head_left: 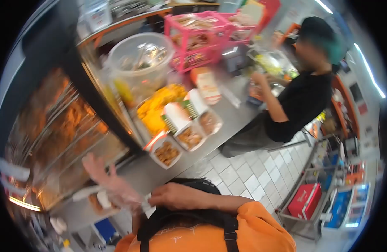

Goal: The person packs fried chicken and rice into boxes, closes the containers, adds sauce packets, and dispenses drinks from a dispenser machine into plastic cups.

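My left hand (102,172) wears a clear plastic glove (124,192), its fingers spread, in front of the glass warming cabinet (71,126) at the left. Bare, my right hand (166,195) is closed at the left wrist, pinching the glove's cuff. Beyond my hands, three open takeaway boxes stand in a row on the metal counter (149,172). The nearest box (166,153) holds brown pieces of food, as do the middle box (189,137) and the far box (209,122). A heap of yellow food (157,105) lies behind them.
A big clear plastic tub (139,54) stands behind the yellow food. Past it is a pink rack (193,38) with packed goods. A co-worker in black (304,98) works at the counter's far side. A red cooler (304,201) sits on a metal cart at the right.
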`<move>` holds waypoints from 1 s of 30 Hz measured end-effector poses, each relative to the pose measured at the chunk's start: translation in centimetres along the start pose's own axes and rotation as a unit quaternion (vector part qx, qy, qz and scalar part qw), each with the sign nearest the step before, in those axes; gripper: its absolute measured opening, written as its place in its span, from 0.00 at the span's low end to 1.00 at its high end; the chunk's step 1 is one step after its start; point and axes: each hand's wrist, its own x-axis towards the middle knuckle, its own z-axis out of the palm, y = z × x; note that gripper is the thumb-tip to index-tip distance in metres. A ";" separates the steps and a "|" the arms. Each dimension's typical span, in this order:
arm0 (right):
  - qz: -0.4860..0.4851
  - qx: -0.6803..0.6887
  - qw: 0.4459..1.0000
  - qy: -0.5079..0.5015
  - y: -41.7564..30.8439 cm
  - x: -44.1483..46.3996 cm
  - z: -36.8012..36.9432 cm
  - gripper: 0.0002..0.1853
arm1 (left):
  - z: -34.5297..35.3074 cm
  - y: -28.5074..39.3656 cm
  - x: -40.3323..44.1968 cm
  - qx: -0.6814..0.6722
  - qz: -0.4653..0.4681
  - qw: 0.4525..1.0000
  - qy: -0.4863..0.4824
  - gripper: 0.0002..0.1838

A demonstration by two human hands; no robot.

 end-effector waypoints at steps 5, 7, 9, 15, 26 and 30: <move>0.038 0.103 0.993 -0.031 0.1 -1.3 -3.4 0.05 | 4.0 1.7 -1.4 0.004 0.159 0.965 -0.210 0.44; 0.052 0.089 0.995 -0.005 -0.2 -3.1 -4.8 0.05 | 5.2 2.7 -3.2 -0.006 0.204 0.934 -0.292 0.45; 0.090 0.056 0.993 0.048 -1.0 -5.9 -5.2 0.04 | 6.6 3.5 -5.4 -0.020 0.237 0.900 -0.366 0.47; 0.236 0.076 0.950 0.191 -3.4 -18.9 -4.6 0.06 | 10.0 3.3 -16.0 -0.038 0.289 0.766 -0.573 0.51; 0.593 -0.036 0.686 0.421 -8.7 -53.6 -6.3 0.18 | 13.3 -2.2 -45.0 0.058 0.114 0.537 -0.834 0.41; 0.579 0.006 0.697 0.424 -9.7 -61.7 -11.1 0.17 | 13.3 0.4 -51.4 0.225 0.113 0.438 -0.863 0.42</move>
